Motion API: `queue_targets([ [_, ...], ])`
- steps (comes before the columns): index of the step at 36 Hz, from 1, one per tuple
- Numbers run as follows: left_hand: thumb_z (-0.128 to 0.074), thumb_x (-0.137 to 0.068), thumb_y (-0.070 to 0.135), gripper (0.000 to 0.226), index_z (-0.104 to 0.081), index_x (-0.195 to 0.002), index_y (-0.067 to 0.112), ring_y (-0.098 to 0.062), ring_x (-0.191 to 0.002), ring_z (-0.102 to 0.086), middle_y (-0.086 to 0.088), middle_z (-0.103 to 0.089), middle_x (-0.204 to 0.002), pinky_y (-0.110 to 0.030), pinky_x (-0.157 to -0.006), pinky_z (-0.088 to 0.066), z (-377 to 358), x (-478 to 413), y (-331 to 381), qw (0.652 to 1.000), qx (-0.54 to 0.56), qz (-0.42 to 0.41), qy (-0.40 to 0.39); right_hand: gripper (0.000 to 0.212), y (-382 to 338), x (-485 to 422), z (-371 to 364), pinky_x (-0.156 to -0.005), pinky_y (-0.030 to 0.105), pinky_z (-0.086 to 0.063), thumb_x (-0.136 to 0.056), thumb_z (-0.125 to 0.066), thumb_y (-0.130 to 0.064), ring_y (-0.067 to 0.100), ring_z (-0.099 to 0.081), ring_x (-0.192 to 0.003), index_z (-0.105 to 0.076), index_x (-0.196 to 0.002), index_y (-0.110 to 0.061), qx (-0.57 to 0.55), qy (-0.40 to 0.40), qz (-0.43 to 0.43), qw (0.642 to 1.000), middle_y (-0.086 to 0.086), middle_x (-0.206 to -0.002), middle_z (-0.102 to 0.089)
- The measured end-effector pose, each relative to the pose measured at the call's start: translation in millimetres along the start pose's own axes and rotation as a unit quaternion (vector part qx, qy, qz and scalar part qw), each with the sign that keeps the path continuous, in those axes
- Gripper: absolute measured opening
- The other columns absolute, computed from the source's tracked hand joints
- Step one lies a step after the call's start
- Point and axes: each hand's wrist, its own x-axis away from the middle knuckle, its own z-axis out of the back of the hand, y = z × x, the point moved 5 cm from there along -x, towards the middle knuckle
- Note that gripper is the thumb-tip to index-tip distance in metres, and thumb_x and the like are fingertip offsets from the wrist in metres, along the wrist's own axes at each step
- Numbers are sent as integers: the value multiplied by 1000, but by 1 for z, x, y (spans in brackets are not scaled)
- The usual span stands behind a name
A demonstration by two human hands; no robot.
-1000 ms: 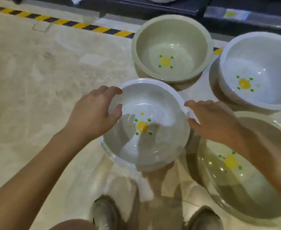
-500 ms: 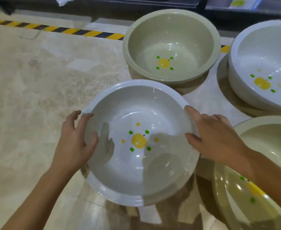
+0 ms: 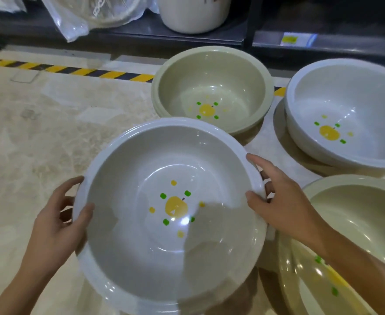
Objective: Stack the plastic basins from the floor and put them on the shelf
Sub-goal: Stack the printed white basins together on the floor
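Observation:
I hold a white plastic basin with a yellow apple print, lifted off the floor in the middle of the view. My left hand grips its left rim, thumb inside. My right hand grips its right rim. A green basin sits on the floor just beyond it. Another white basin rests at the right. A second green basin lies at the lower right, partly under my right forearm. The dark shelf runs along the top.
On the shelf stand a white bucket and plastic-wrapped goods. A yellow-and-black hazard stripe marks the floor before the shelf. Beige marble floor spreads to the left.
The white basin has come up off the floor toward me, held by both hands. My left hand shifted from the far rim to the left rim. The view tilted up toward the shelf.

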Motion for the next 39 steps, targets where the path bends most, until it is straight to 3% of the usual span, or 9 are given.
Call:
queue_targets([
  [5,-68,-91,13,64,-48,-137,54,-10,-74,-75,4,-70,-98,-37,-46,-59,25,-45,26,999,16,-25,-12,68,-21,7,57,-64,34,-60,-83,-69,-3,22,-68,-72,-54,-132,-48,-145,104,-13,984,-7,-93,-65],
  [10,-64,-87,24,72,-37,-147,52,-29,-82,-79,-23,-62,-132,-76,-60,-50,-4,-123,37,989,65,-84,-104,64,-25,43,134,-44,14,-44,-84,-66,1,2,-55,-50,-58,-127,-46,-181,225,-63,955,-13,-80,-61],
  [14,-69,-93,14,62,-49,-129,60,-1,-62,-72,18,-71,-97,-35,-41,-57,-51,-75,182,970,63,-175,-157,66,-14,94,184,-35,26,-45,-86,-67,-3,15,-54,-44,-56,-123,-57,-172,285,-111,936,-8,-92,-60],
  [17,-68,-92,5,58,-57,-122,52,-20,-49,-67,2,-67,-86,-32,-28,-43,-91,-28,254,948,38,-255,-187,66,0,140,215,-43,38,-57,-87,-70,-7,21,-65,-63,-55,-122,-61,-162,324,-146,921,-4,-103,-60],
  [21,-69,-90,3,54,-60,-116,49,-19,-38,-57,-7,-62,-81,-19,-32,-38,-143,8,295,920,72,-297,-246,63,24,201,243,-55,22,-56,-85,-72,-8,12,-66,-67,-58,-122,-57,-130,395,-159,895,-14,-96,-63],
  [25,-73,-88,6,52,-59,-116,48,-33,-45,-57,-9,-59,-77,-21,-33,-35,-195,40,312,895,60,-318,-308,62,52,252,248,-68,47,-58,-85,-70,-6,32,-66,-75,-61,-120,-55,-113,445,-199,866,-8,-88,-63],
  [29,-73,-87,8,47,-60,-117,42,-20,-62,-67,2,-69,-86,-15,-44,-49,-233,67,309,876,46,-339,-340,62,82,290,240,-68,28,-54,-83,-71,-3,30,-63,-73,-62,-122,-50,-83,477,-222,846,4,-91,-67],
  [33,-69,-89,11,49,-58,-122,44,-38,-57,-63,-11,-67,-96,-25,-46,-48,-261,82,297,866,36,-326,-377,61,111,310,227,-71,33,-53,-83,-71,-2,37,-62,-77,-62,-127,-43,-73,489,-239,836,12,-97,-65],
  [39,-69,-86,19,49,-52,-117,52,-33,-53,-56,-2,-56,-78,-19,-43,-43,-283,90,284,869,-24,-331,-367,62,144,314,206,-60,10,-47,-81,-70,-3,7,-60,-63,-61,-129,-40,-46,476,-274,834,-2,-80,-64],
])
